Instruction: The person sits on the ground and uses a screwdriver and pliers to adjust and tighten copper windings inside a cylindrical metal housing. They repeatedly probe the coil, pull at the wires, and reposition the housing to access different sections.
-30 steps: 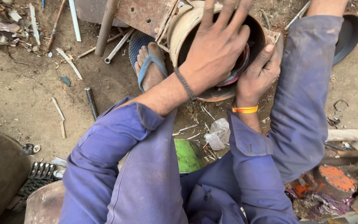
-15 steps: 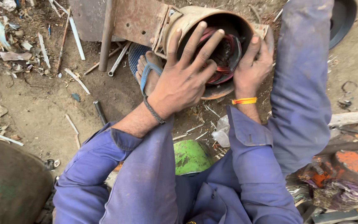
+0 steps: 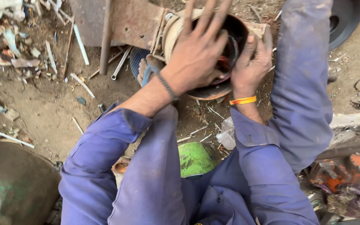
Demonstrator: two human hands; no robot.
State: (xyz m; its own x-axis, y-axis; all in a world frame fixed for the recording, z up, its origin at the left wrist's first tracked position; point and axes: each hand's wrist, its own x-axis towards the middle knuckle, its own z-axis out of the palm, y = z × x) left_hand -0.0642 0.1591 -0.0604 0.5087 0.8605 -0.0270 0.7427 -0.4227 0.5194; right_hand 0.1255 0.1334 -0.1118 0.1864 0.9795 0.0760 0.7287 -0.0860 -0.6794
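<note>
Motor housing (image 3: 176, 29) rim — both hands (image 3: 196, 54) crowding.

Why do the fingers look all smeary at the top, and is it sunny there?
Head view: the left hand has fingertips streaked with blur near the top edge, while the right hand looks sharper. Light is soft and even, with no hard shadows or glare; the inside of the round metal housing is dark.

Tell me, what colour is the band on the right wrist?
The wristband is orange-yellow, seen in the head view just below the right hand.
</note>
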